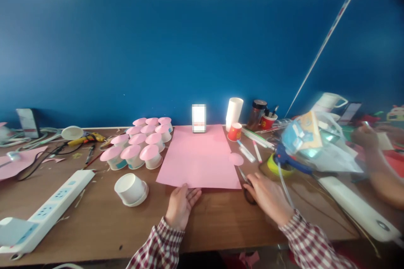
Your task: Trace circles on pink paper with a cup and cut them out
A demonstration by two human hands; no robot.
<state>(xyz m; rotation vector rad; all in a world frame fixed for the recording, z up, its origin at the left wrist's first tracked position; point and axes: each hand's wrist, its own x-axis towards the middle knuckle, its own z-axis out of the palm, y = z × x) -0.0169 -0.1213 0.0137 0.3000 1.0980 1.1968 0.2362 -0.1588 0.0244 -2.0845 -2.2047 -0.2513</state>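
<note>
A large pink sheet (198,155) lies flat in the middle of the table. My left hand (183,204) is at its front edge, palm partly up, fingers apart, the thumb touching the paper's edge. Right of the sheet's near corner, my right hand (267,195) rests over dark-handled scissors (249,195), fingertips on the handles; whether it grips them is unclear. The scissors' blades point toward a small pink disc (236,159) at the sheet's right edge. White cups topped with pink discs (149,152) stand in rows to the left.
An upturned white cup (131,189) and a power strip (53,208) lie left. A red cup (234,132), pens, a glue gun (292,162) and plastic bags (331,147) are at right. Another person's arm (378,168) is at the far right; a phone (198,118) stands behind the sheet.
</note>
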